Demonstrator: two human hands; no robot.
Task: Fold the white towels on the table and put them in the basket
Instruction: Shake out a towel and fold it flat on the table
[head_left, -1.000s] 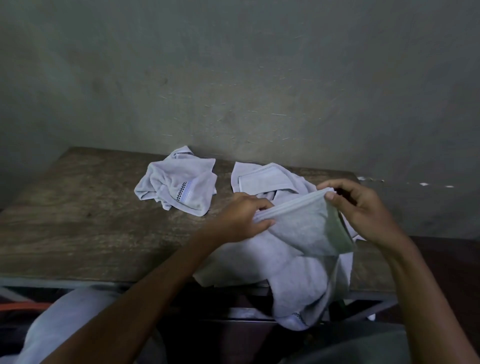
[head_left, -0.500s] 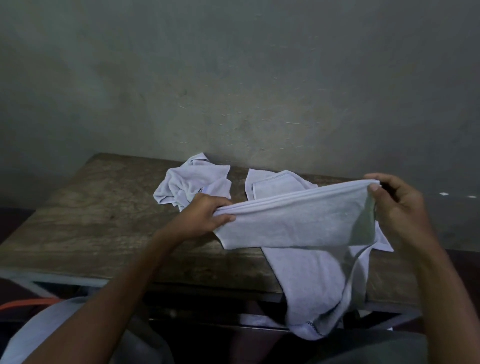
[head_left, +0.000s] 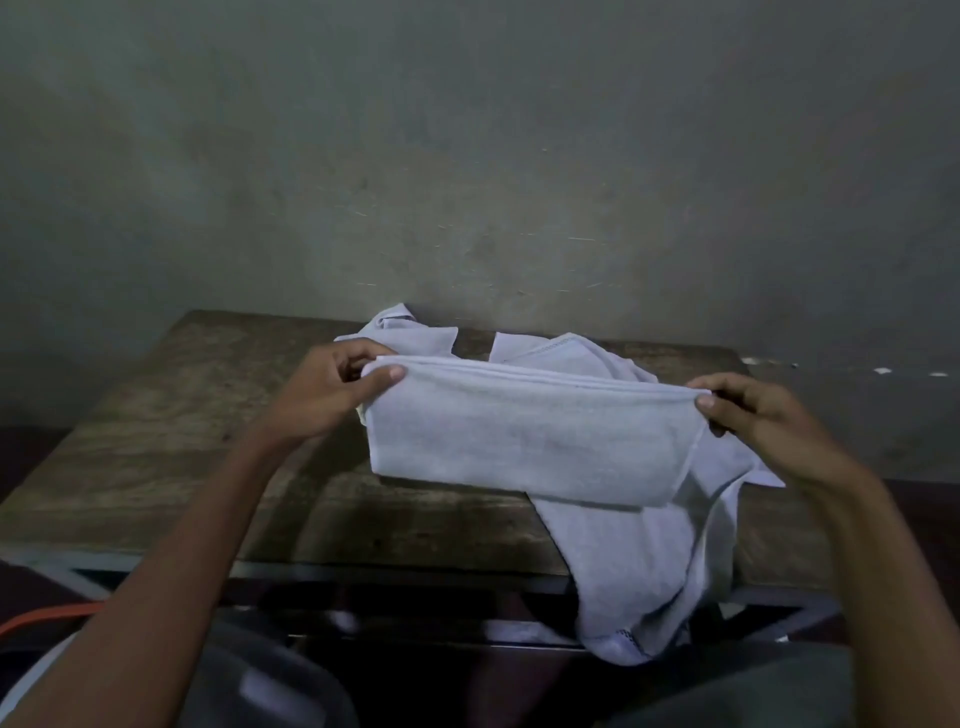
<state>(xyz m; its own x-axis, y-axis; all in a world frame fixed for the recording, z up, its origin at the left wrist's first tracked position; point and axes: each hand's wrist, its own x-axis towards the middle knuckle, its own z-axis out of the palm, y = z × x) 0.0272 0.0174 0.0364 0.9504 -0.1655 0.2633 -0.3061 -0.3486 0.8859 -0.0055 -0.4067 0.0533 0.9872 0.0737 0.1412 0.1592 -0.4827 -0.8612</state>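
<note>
White towel (head_left: 524, 441) stretched between hands: left hand (head_left: 324, 395) and right hand (head_left: 753, 410) fingers pinch its top corners.

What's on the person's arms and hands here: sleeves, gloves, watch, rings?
Nothing worn shows. The left hand and right hand are bare, with no gloves and no rings visible. The left forearm and right forearm are bare as far as the frame shows, with no sleeve cuff, watch or band in view. The light is dim, so fine marks could be missed.
</note>
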